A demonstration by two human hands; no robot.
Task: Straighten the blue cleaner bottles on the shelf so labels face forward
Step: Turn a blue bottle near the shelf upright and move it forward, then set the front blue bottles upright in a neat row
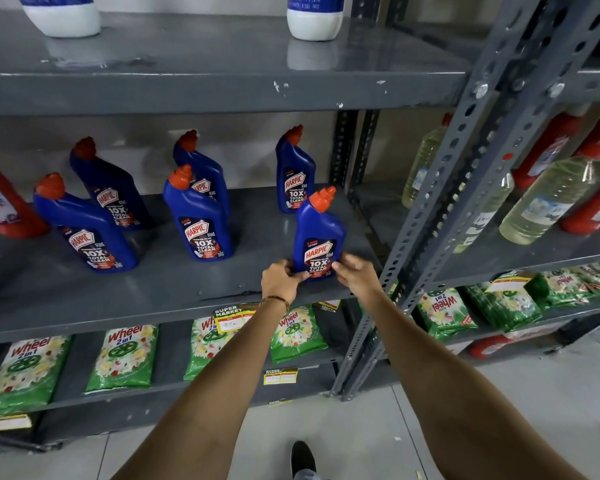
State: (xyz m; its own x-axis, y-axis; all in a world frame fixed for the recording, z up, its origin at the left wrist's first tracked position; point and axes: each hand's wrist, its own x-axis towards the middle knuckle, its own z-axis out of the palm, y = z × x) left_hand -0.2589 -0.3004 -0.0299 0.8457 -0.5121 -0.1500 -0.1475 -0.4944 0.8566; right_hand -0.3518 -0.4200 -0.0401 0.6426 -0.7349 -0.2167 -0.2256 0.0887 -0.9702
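Note:
Several blue cleaner bottles with red caps stand on the grey middle shelf point(153, 299). The front right bottle point(321, 233) stands upright near the shelf's front edge, label facing me. My left hand point(280, 280) grips its lower left side and my right hand point(355, 273) grips its lower right side. Another bottle point(294, 174) stands behind it. Two bottles point(198, 220) stand one behind the other in the middle. Two more point(87, 230) stand at the left, labels toward me.
A slotted grey upright post point(465, 188) rises just right of my hands. Red bottles point(7, 206) stand at far left. Pale liquid bottles point(548, 199) fill the right rack. Green detergent packs point(125, 355) lie on the shelf below. White bottles point(314, 19) stand above.

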